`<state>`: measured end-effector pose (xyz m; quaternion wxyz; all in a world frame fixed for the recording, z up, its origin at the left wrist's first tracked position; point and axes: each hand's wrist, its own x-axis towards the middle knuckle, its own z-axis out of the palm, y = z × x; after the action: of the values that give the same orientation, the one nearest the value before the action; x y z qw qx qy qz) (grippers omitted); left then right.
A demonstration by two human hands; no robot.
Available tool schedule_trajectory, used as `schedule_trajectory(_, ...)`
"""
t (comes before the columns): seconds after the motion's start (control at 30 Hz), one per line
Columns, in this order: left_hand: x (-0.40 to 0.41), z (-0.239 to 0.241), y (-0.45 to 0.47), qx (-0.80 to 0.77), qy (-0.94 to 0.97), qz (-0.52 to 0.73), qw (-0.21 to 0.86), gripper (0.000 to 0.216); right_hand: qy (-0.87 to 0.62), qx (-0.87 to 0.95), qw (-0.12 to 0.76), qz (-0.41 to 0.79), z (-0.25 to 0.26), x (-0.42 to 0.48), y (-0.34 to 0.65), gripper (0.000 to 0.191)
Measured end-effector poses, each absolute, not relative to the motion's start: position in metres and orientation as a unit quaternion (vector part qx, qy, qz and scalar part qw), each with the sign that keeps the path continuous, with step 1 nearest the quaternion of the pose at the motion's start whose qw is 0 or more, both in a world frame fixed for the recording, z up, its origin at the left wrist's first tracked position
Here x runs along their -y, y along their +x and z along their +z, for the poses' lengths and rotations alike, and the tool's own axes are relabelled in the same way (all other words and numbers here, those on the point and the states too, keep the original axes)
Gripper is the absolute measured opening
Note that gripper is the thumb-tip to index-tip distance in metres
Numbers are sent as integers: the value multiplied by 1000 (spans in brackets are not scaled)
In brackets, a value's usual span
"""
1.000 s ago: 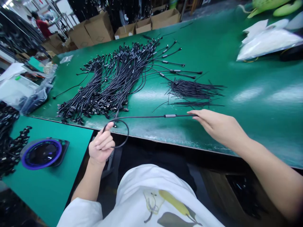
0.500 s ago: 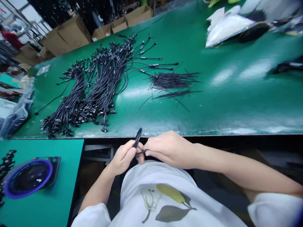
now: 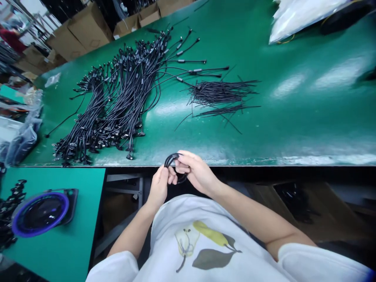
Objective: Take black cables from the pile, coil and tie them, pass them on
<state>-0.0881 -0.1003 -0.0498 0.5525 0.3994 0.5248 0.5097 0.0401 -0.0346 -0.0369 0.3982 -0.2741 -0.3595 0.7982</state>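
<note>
Black thin cable (image 3: 172, 158) wound into a small coil, pinched by left hand (image 3: 160, 187) and right hand (image 3: 195, 171)

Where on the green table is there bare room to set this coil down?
Widest bare patch: the table right of the ties, between the white bags and the near edge. A smaller strip lies along that edge, ahead of the coil, between cable pile and ties. The left half, under the cable pile, is crowded.
</note>
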Motion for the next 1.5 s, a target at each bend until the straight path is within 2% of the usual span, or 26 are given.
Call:
schedule_trajectory(0.17,107,-57,-90,-570,483,403,529,46,-319,335,436,772,-43,53,27,39)
schedule_trajectory(0.3,113,-57,-89,-538,495,327,599,52,-306,332,417,789,-38,56,26,51)
schedule_trajectory(0.4,120,-59,-79,-506,422,353,664,50,-277,271,401,830,-35,47,30,57)
schedule_trajectory(0.5,126,-55,-69,-428,270,384,772,46,-241,268,357,862,-36,37,40,55)
schedule_trajectory(0.6,126,-44,-64,-392,166,369,826,44,-205,333,351,851,-35,33,50,55)
schedule_trajectory(0.7,121,-37,-63,-387,170,350,836,44,-194,441,359,799,-27,27,62,60)
schedule_trajectory(0.77,117,-36,-66,-406,207,355,816,44,-225,550,375,711,-20,21,74,59)
schedule_trajectory(0.87,111,-37,-76,-492,329,352,725,42,-265,765,351,470,-9,18,98,40)
schedule_trajectory(0.97,106,-34,-85,-552,505,271,606,35,-232,926,203,217,-8,33,114,28)
schedule_trajectory(1.03,105,-30,-87,-545,606,204,543,31,-229,962,78,129,-13,47,118,26)
schedule_trajectory(1.13,106,-26,-83,-507,719,132,457,28,-213,960,-50,177,-18,51,122,22)
schedule_trajectory(1.33,105,-29,-78,-422,860,112,264,26,-146,879,-117,440,-11,21,134,25)
schedule_trajectory(1.4,103,-28,-78,-415,858,111,282,28,-151,874,-103,449,-14,22,135,31)
schedule_trajectory(1.5,96,-25,-80,-427,771,99,462,32,-187,921,-38,340,-22,35,130,40)
